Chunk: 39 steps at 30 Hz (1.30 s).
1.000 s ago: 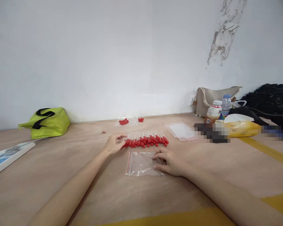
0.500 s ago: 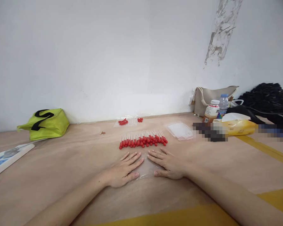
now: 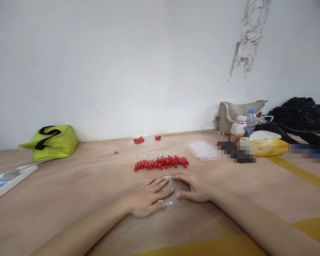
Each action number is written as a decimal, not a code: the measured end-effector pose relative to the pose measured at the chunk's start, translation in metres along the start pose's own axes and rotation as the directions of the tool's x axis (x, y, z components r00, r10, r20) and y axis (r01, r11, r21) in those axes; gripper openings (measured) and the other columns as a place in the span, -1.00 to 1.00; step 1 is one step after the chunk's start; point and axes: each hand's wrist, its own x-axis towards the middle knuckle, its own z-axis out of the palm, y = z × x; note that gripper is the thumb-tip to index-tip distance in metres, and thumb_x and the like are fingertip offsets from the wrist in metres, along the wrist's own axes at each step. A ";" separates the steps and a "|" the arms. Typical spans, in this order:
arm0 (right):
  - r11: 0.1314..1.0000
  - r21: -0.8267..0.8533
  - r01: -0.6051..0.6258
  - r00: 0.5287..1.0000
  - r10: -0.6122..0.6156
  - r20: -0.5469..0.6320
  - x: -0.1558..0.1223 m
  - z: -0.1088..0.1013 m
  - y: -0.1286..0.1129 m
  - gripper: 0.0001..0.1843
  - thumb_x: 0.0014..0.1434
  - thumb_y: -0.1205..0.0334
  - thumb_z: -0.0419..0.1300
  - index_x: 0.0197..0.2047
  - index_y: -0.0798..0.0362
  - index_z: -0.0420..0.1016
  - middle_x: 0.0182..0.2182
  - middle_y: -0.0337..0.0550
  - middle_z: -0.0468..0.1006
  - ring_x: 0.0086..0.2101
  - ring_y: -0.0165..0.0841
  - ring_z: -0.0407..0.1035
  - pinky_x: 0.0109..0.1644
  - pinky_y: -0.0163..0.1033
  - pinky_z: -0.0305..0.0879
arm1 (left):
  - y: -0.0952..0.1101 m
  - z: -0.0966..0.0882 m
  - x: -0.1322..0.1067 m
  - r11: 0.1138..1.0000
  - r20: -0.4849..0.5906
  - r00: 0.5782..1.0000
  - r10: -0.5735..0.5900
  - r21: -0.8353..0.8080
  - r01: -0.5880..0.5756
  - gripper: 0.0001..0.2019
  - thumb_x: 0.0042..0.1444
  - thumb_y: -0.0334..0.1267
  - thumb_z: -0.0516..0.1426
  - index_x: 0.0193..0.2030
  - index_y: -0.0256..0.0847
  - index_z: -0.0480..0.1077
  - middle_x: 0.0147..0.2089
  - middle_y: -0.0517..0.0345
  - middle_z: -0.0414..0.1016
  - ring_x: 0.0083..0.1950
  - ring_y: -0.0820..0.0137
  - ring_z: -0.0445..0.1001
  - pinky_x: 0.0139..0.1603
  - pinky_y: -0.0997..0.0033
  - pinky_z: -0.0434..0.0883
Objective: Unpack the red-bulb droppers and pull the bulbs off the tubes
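Observation:
A clear plastic bag (image 3: pixel 174 190) lies flat on the brown-covered table in front of me. My left hand (image 3: pixel 149 199) rests palm down over its left part, fingers spread. At its right side my right hand (image 3: pixel 196 186) is arched, fingertips at the bag's far edge and thumb held apart from the fingers. Just beyond the bag stretches a row of thin white sticks with red bulb-like ends (image 3: pixel 161 163), red ends toward me. My hands hide part of the bag.
Small clear bags with red pieces (image 3: pixel 139 140) lie near the wall. Right of the row is a stack of clear bags (image 3: pixel 202 150). Bottles (image 3: pixel 238 128), a tissue pack (image 3: pixel 272 146) and a beige bag (image 3: pixel 224 119) stand at right; a lime-green bag (image 3: pixel 56 144) sits at left.
My left hand has slid slightly right over the plastic bag. My right hand has gone from lying flat to arched, its fingers raised and curved at the bag's far edge.

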 end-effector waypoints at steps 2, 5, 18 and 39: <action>0.999 0.021 -0.035 0.982 0.039 -0.185 -0.001 -0.002 0.002 -0.62 0.09 0.01 0.08 -0.09 0.05 0.38 -0.15 -0.05 0.44 -0.12 -0.31 0.31 -0.04 -0.18 0.23 | 0.000 0.004 -0.018 0.997 -0.031 0.997 -0.074 0.008 0.075 -0.52 0.22 0.00 -0.21 0.27 0.12 -0.23 0.33 0.24 -0.41 0.33 0.22 -0.33 0.26 -0.02 -0.17; 0.998 0.001 -0.064 0.936 0.061 -0.346 -0.001 -0.006 0.007 -0.78 0.14 0.13 0.03 -0.30 0.03 0.44 -0.33 -0.13 0.47 -0.28 -0.37 0.35 -0.16 -0.23 0.27 | -0.003 0.011 -0.061 0.972 -0.063 0.970 -0.233 0.019 0.235 -0.52 0.22 -0.01 -0.21 0.26 0.15 -0.26 0.33 0.28 -0.40 0.33 0.22 -0.28 0.25 -0.02 -0.13; 0.952 -0.131 -0.278 0.839 0.174 -0.515 0.005 -0.002 0.047 -0.80 0.07 0.17 0.06 -0.39 0.02 0.49 -0.37 -0.13 0.46 -0.29 -0.30 0.32 -0.16 -0.17 0.23 | -0.146 0.009 -0.154 0.280 -0.231 0.260 -0.937 -0.056 0.958 -0.35 0.11 0.17 -0.28 0.26 -0.13 -0.03 0.29 -0.21 -0.08 0.28 -0.04 -0.11 0.11 -0.23 -0.05; 0.998 0.046 -0.033 0.998 0.030 0.063 0.014 0.001 0.022 -0.53 0.10 -0.03 0.06 0.02 0.00 0.37 0.04 -0.06 0.35 0.02 -0.25 0.24 0.10 -0.07 0.15 | -0.054 0.019 -0.087 0.863 -0.318 0.809 -0.495 -0.073 0.499 -0.49 0.16 0.03 -0.11 0.22 -0.06 0.06 0.28 0.10 0.01 0.27 0.25 0.01 0.23 0.10 0.04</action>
